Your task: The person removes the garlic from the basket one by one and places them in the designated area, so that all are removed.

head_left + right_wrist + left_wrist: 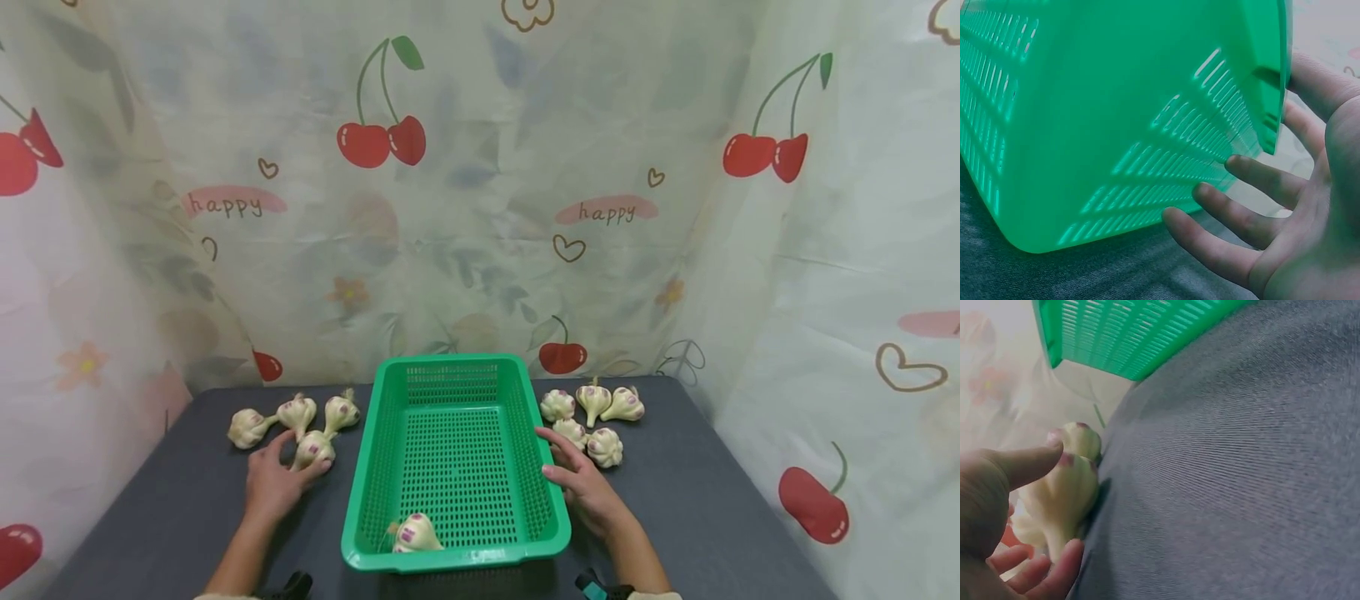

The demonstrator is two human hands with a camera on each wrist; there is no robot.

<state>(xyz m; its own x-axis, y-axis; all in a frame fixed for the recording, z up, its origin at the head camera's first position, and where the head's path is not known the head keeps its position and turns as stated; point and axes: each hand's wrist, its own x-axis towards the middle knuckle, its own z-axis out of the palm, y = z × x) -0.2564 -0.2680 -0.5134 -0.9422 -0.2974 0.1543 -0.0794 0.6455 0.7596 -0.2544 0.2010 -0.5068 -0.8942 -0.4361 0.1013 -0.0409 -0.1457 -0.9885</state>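
In the head view my left hand (pixel 276 482) curls round a garlic bulb (pixel 313 450) on the dark table, thumb at its near right side and fingers at its far left. The left wrist view shows that garlic bulb (pixel 1063 490) between the thumb and the bent fingers of my left hand (pixel 1004 519). My right hand (pixel 588 487) rests, fingers fairly straight, at the right rim of a green plastic basket (pixel 555 510). In the right wrist view the thumb and index tips of that hand (pixel 1310 206) pass behind the basket rim. One garlic bulb (pixel 416 533) lies in the basket's near left corner.
More garlic bulbs (pixel 297 412) lie just beyond my left hand. Several others (pixel 594 402) sit in a cluster right of the basket, beyond my right hand. A printed curtain (pixel 465 208) encloses the back and sides of the dark table (pixel 675 500).
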